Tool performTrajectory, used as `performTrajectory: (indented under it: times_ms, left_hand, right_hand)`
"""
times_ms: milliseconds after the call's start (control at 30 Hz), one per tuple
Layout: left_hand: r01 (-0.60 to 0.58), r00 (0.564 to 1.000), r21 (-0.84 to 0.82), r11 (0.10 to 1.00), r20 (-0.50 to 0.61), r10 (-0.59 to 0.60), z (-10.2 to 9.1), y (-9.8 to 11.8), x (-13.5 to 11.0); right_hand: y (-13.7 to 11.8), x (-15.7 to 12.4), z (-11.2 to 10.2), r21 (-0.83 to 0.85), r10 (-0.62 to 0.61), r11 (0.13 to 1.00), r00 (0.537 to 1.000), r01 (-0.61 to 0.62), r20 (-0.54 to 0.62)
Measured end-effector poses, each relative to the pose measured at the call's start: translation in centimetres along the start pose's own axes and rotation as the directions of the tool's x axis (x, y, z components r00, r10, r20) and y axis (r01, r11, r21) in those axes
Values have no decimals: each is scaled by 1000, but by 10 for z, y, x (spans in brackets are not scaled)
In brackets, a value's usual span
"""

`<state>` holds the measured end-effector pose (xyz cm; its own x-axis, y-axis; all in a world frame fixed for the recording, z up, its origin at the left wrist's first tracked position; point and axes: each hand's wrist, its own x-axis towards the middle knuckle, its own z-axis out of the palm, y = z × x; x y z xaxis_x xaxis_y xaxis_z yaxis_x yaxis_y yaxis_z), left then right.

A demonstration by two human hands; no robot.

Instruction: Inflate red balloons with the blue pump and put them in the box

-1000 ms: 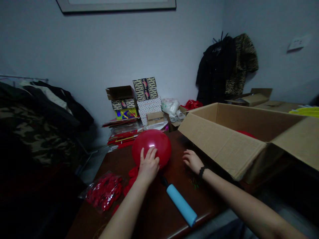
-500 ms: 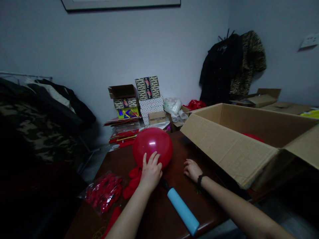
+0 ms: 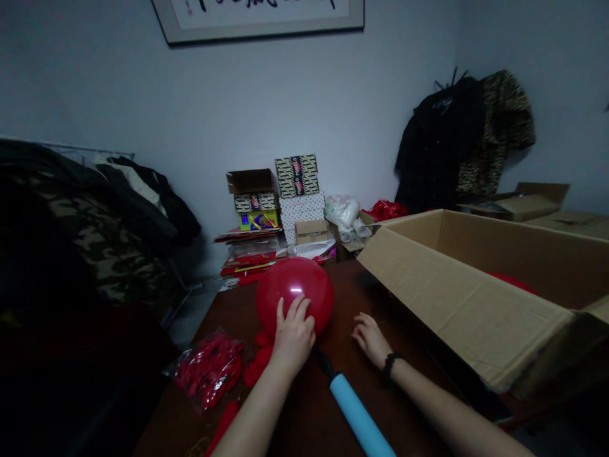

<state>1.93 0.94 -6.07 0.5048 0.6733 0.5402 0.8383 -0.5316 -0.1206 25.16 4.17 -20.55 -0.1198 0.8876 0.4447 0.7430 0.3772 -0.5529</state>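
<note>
An inflated red balloon [image 3: 295, 285] rests at the middle of the dark wooden table [image 3: 333, 406]. My left hand [image 3: 294, 330] holds it at its near side, fingers spread over the surface; the thumb and the balloon's neck are hidden. Just right of that hand lies a light-blue hand pump [image 3: 359, 412], its black nozzle pointing towards the balloon. My right hand [image 3: 371, 339] hovers or rests low over the table, I cannot tell which, with loosely bent fingers apart and nothing visible in them. Uninflated red balloons [image 3: 259, 365] lie beside my left wrist.
A clear bag of red pieces [image 3: 209, 368] lies on the left. A large open cardboard box [image 3: 457, 298], with something red inside, takes up the right side. Stacked boxes [image 3: 299, 212] and a white plastic bag [image 3: 342, 212] stand at the back. Clothes [image 3: 118, 222] hang at left.
The camera view has tilted up and turned slightly left, so everything sits lower and further right. My right hand's fingers look a little more spread. My left hand stays on the balloon.
</note>
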Motion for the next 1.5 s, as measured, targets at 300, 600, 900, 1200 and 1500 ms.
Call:
performTrajectory:
  times_ms: [300, 600, 900, 1200, 1500]
  left_hand:
    - [181, 962, 66, 981, -217, -163, -62, -22, 9]
    - [203, 932, 21, 979, -310, -187, -116, -19, -22]
    - [183, 943, -51, 982, -272, -190, -115, -33, -40]
    - [140, 961, -116, 983, -224, -163, -109, -29, -41]
    - [164, 961, -216, 963, -183, -205, -100, -26, -36]
  right_hand:
    - [-152, 54, -63, 330, -282, 892, 951, 309, -128]
    - [-220, 66, -59, 367, -429, 802, 882, 471, -196]
    - [-224, 57, -55, 461, -458, 767, 884, 446, -94]
    - [-218, 54, -49, 358, -433, 827, 897, 435, -90]
    - [-211, 54, -42, 218, -426, 863, 889, 455, -167]
